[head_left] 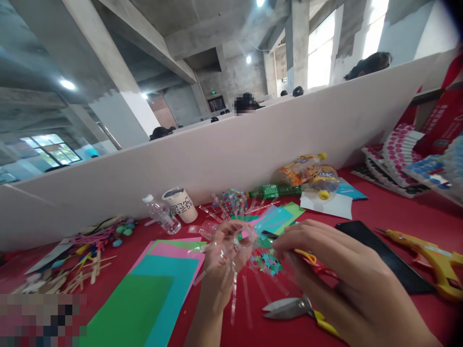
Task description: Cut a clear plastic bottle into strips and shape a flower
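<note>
My left hand point(224, 250) is closed around a clear plastic bottle piece point(243, 237), its round neck facing me. The sides are cut into narrow strips that fan outward. My right hand point(336, 274) is just to the right, thumb and fingers pinched on a slim dark tool point(269, 234) that points toward the neck. Its kind is mostly hidden by the fingers. Star-shaped sequins point(267, 262) show behind the strips. Below the hands lie scissors point(289, 307) with yellow handles, partly covered by my right hand.
Coloured paper sheets point(144, 299) lie left, near craft sticks point(94, 270). A small bottle point(162, 214) and a paper cup point(180, 205) stand by the white partition point(224, 154). Several bottles point(304, 168) lie behind. A black phone-like slab point(383, 255) and yellow glue gun point(430, 255) are right.
</note>
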### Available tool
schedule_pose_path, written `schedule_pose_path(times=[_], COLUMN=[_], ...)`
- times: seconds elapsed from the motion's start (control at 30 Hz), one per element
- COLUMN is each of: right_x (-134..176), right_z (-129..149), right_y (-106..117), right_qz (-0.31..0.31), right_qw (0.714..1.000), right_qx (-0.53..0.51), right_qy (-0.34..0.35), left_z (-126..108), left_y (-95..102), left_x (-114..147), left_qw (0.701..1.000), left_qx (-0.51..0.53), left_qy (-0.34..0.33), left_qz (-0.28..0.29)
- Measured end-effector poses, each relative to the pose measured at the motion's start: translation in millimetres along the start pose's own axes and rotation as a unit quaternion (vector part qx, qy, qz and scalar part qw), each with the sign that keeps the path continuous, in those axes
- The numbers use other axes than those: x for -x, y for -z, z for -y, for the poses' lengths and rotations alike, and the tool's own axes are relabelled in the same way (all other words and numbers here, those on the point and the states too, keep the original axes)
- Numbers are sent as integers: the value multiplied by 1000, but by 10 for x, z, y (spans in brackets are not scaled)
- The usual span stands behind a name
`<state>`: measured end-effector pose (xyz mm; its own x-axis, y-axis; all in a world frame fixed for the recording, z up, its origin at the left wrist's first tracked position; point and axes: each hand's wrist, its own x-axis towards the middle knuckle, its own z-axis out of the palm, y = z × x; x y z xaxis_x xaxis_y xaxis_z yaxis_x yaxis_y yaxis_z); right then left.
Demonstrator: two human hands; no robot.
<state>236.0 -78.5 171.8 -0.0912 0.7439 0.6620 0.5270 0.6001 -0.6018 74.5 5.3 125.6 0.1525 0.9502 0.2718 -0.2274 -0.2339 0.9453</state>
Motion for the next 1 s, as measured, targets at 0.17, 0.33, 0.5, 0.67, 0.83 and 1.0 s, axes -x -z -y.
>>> schedule_pose_path(times=[0.17, 0.33, 0.5, 0.67, 0.83, 1.0], right_x=[-30, -88, -124, -119, -93, -74], right_z=[-104, -149, -169, -178, -167, -150], right_y=[-91, -170, -152, -160, -143, -91], right_qz=[40, 33, 22, 31, 11, -24], right_qw=[996, 992, 987, 988, 990, 993], right_qx=[12, -22, -52, -65, -80, -70], right_qy=[-72, -120, -153, -135, -112, -90], left_z=[51, 79, 47, 57, 63, 53], left_y=[-1, 51, -3, -30, -30, -26], left_x=[28, 34, 48, 46, 31, 35], left_qw=[1000, 998, 996, 994, 996, 995], left_qx=[-20, -58, -61, -55, -62, -60], left_qy=[-22, -6, 6, -3, -5, 34], left_qz=[-10, -16, -66, -90, -64, -66])
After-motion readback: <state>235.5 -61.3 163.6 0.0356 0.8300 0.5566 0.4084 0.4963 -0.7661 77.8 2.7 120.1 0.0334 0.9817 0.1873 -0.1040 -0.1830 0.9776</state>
